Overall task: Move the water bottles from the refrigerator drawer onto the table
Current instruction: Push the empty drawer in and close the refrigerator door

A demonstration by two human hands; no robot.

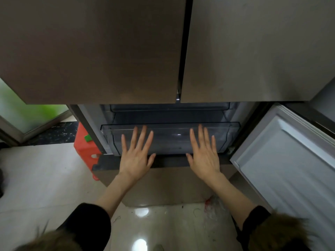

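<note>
Drawer [170, 136]: a clear plastic refrigerator bin seated in the lower compartment, below the two closed upper doors [126, 51]. Its long axis runs left to right across the opening, and its front face points toward the person. The lower right door [290, 160] stands swung open beside it.

Hand state: the left hand [136, 154] and the right hand [204, 154] are both flat, fingers straight and spread, gripping nothing. Fingertips of each hand lie over the drawer front, one on each side of its centre; whether they press the plastic or sit just in front of it cannot be told.

Task items: no water bottles are visible. The drawer interior reads dark through the clear front, and no bottle outline, cap or label can be made out, so bottle orientation and long axis cannot be stated. The counter is outside the view.

Progress, as a judgement: either the transfer has not begun and the drawer is about to be pulled out, or the drawer has been emptied and is being pushed home. The flat-palm posture suits a push better than a pull, which favours the closing stage; this cannot be confirmed.

Surroundings: a red stool [85, 151] sits at the left of the refrigerator on a glossy tiled floor [45, 178].
</note>
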